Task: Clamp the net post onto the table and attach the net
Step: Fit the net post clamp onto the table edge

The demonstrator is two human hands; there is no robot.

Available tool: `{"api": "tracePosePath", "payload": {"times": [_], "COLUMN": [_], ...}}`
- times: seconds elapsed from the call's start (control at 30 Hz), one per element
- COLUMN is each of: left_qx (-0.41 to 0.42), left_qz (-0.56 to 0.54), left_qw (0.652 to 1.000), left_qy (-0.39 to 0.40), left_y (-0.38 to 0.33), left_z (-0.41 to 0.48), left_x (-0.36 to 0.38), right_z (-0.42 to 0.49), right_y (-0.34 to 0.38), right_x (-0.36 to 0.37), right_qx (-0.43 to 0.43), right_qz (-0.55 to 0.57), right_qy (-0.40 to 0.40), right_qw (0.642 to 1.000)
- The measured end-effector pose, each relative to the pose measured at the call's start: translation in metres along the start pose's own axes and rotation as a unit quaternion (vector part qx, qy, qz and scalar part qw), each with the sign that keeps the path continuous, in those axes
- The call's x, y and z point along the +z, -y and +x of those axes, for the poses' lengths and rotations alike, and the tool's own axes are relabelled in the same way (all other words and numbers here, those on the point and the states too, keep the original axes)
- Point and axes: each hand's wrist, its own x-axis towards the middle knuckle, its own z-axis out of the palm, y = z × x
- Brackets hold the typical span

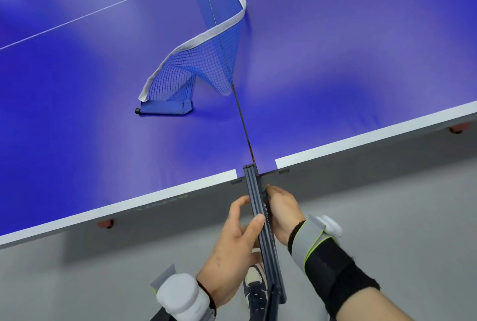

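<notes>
A dark grey net post (260,207) stands at the near edge of the blue table (335,75), at the seam between its two halves. My left hand (232,248) holds the post from the left, thumb and fingers around it. My right hand (281,212) grips it from the right, just below the table edge. The blue net (206,62) with its white top band lies slack and twisted across the table. Its loose end sleeve (165,108) rests flat on the surface, left of the seam.
The table's white edge stripe (361,140) runs diagonally across the view, with grey floor (400,204) below it. Red-brown fittings (105,224) show under the table edge. A shoe (254,284) is visible on the floor under my hands. Both wrists wear strapped devices.
</notes>
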Motion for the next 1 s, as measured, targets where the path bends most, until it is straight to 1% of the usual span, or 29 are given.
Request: {"api": "tracePosePath", "payload": {"times": [0.43, 0.53, 0.83, 1.0], "left_qx": [-0.002, 0.005, -0.026, -0.034], "left_qz": [0.05, 0.06, 0.069, 0.093], "left_qw": [0.998, 0.997, 0.992, 0.989], "left_qy": [-0.025, -0.046, -0.1, -0.11], "left_y": [-0.006, -0.008, -0.016, -0.017], "left_z": [0.009, 0.014, 0.029, 0.034], "left_x": [0.009, 0.011, 0.015, 0.01], "right_z": [0.008, 0.011, 0.023, 0.026], "right_y": [0.006, 0.013, 0.026, 0.026], "right_x": [0.004, 0.006, 0.01, 0.014], "right_qx": [0.021, 0.015, -0.005, 0.002], "right_qz": [0.04, 0.036, 0.008, 0.049], "right_qy": [-0.035, -0.046, -0.054, -0.045], "right_qw": [0.998, 0.998, 0.998, 0.998]}}
